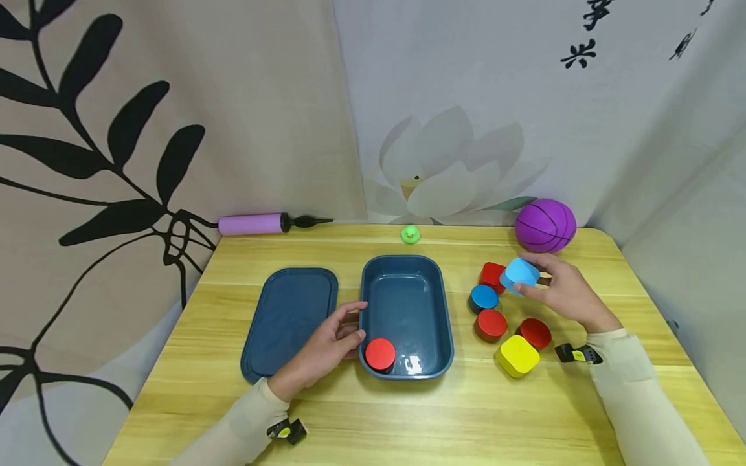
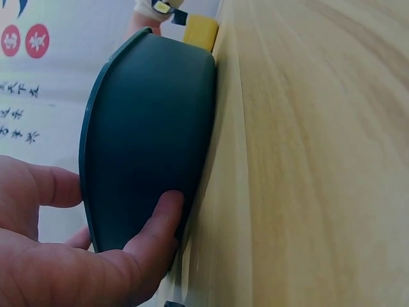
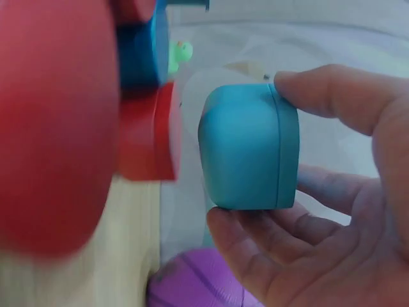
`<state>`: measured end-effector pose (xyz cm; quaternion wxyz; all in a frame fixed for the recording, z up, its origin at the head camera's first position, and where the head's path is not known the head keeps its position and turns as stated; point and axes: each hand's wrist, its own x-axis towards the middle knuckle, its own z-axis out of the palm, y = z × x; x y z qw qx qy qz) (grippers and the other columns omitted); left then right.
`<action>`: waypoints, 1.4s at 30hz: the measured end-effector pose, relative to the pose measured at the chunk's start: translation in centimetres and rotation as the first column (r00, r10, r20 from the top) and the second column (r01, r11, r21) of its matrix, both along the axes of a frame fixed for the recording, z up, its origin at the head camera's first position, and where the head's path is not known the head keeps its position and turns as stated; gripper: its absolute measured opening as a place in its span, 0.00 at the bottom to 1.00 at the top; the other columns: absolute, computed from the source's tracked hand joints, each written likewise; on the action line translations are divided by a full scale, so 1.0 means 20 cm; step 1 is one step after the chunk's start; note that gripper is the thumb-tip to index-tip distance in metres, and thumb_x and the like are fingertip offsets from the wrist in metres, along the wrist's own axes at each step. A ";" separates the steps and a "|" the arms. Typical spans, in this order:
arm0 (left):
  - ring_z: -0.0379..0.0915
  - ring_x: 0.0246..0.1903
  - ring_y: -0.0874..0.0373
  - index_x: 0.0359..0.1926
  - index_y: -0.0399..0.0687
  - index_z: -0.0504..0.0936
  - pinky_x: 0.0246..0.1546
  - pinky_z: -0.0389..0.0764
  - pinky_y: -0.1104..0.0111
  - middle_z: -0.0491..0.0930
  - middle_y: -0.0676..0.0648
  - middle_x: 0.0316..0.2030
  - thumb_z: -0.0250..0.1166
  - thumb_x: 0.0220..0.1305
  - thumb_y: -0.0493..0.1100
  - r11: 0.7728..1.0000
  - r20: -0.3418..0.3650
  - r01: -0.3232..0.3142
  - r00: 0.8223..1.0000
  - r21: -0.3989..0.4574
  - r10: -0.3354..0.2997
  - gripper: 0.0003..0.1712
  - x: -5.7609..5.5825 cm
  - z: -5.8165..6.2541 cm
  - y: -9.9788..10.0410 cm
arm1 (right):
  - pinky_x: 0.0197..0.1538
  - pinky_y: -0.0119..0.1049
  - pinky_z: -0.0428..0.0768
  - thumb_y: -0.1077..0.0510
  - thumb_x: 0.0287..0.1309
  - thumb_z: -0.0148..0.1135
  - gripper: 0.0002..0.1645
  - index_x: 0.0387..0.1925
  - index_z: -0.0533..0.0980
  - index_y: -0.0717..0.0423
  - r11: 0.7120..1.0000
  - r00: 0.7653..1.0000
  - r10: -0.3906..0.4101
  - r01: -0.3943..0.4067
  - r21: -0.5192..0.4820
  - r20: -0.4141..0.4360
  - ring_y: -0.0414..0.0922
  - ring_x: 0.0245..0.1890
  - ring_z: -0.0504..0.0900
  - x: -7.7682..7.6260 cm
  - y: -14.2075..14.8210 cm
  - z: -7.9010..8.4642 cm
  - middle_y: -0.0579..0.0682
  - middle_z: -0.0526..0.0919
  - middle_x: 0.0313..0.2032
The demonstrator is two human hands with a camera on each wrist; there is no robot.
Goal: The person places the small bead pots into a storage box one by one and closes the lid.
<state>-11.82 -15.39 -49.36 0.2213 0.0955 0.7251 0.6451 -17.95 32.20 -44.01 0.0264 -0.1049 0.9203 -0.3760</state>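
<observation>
My left hand (image 1: 329,349) grips the left side of a dark blue rectangular container (image 1: 445,310), with one digit low on its outer wall and a fingertip at the rim. A red round block (image 1: 380,355) sits in the container's near left corner. My right hand (image 1: 562,291) pinches a light blue rounded block (image 3: 246,150) between thumb and fingers, held up over the table. Below and beside it are a red squarish block (image 1: 492,275), a blue round block (image 1: 484,298), two red round blocks (image 1: 491,325) and a yellow block (image 1: 517,355).
A matching dark blue lid (image 1: 291,317) lies left of the container. A purple ball (image 1: 545,225) stands at the back right. At the back edge are a small green duck (image 1: 410,233) and a purple pump (image 1: 253,224). Printed curtains hang behind the wooden table (image 1: 373,427).
</observation>
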 end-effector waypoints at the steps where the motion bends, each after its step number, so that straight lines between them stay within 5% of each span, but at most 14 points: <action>1: 0.75 0.66 0.39 0.81 0.51 0.60 0.52 0.88 0.57 0.64 0.33 0.76 0.58 0.81 0.39 1.000 0.001 0.002 1.000 0.003 -0.002 0.34 0.00 0.00 0.00 | 0.58 0.48 0.86 0.54 0.67 0.74 0.44 0.76 0.66 0.65 1.000 1.000 0.010 -0.010 0.000 -0.014 0.63 0.59 0.82 0.00 -0.02 0.01 0.67 0.74 0.69; 10: 0.74 0.67 0.39 0.81 0.50 0.60 0.52 0.88 0.57 0.64 0.33 0.76 0.58 0.80 0.39 1.000 0.004 -0.002 1.000 0.002 0.002 0.34 0.00 -0.01 0.01 | 0.58 0.64 0.82 0.56 0.65 0.75 0.41 0.74 0.70 0.65 0.995 0.990 0.101 -0.102 -0.005 -0.100 0.64 0.59 0.81 0.03 -0.18 0.06 0.65 0.76 0.68; 22: 0.73 0.68 0.38 0.81 0.51 0.61 0.52 0.88 0.56 0.65 0.33 0.75 0.58 0.80 0.39 1.000 -0.010 -0.008 1.000 -0.013 0.008 0.33 0.01 0.00 0.00 | 0.54 0.54 0.88 0.55 0.62 0.77 0.38 0.71 0.74 0.59 0.982 0.971 0.190 -0.191 0.012 -0.147 0.53 0.53 0.83 0.04 -0.37 0.09 0.58 0.80 0.65; 34: 0.72 0.69 0.37 0.81 0.51 0.60 0.53 0.88 0.56 0.63 0.33 0.76 0.57 0.81 0.40 1.000 -0.010 -0.002 1.000 -0.005 0.002 0.33 0.01 0.00 0.00 | 0.52 0.49 0.89 0.55 0.58 0.80 0.39 0.69 0.77 0.59 0.947 0.931 0.315 -0.320 0.000 -0.183 0.47 0.52 0.83 0.07 -0.56 0.07 0.52 0.83 0.62; 42: 0.73 0.68 0.38 0.81 0.52 0.60 0.53 0.87 0.56 0.64 0.34 0.76 0.57 0.81 0.40 1.000 -0.013 -0.002 1.000 -0.007 0.002 0.33 0.01 0.00 0.00 | 0.50 0.47 0.88 0.50 0.59 0.78 0.38 0.69 0.77 0.55 0.921 0.901 0.389 -0.381 0.079 -0.190 0.44 0.51 0.84 0.10 -0.69 0.04 0.49 0.84 0.60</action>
